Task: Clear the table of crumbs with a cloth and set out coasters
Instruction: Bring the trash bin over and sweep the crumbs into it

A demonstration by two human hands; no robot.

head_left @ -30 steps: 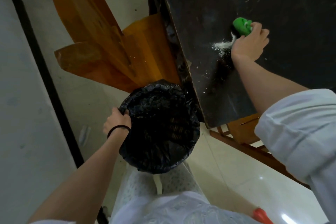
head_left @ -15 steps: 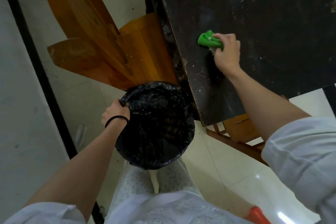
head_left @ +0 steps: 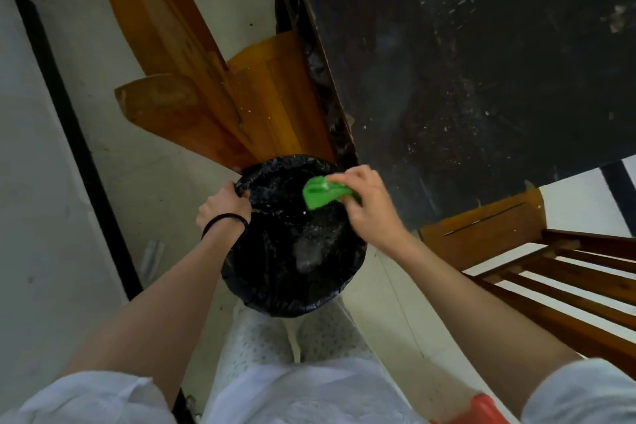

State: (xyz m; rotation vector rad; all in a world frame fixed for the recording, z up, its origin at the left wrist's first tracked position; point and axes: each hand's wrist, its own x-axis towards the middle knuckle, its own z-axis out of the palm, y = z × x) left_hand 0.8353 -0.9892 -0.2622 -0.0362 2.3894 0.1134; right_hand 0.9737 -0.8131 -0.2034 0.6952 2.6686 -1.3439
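Observation:
A dark table fills the upper right, with pale crumbs scattered on its top. My right hand grips a folded green cloth just past the table's edge, over the mouth of a bin lined with a black bag. Pale crumbs are falling inside the bin. My left hand grips the bin's rim on its left side and has a black band on the wrist. No coasters are in view.
A wooden chair stands left of the table, right behind the bin. Another wooden chair with slats stands at the lower right. The floor is pale tile with a dark strip at the left. A red thing shows at the bottom.
My right hand swept the green cloth across the table toward the edge and now holds it over the bin. The crumb pile is off the table. My left hand kept hold of the rim.

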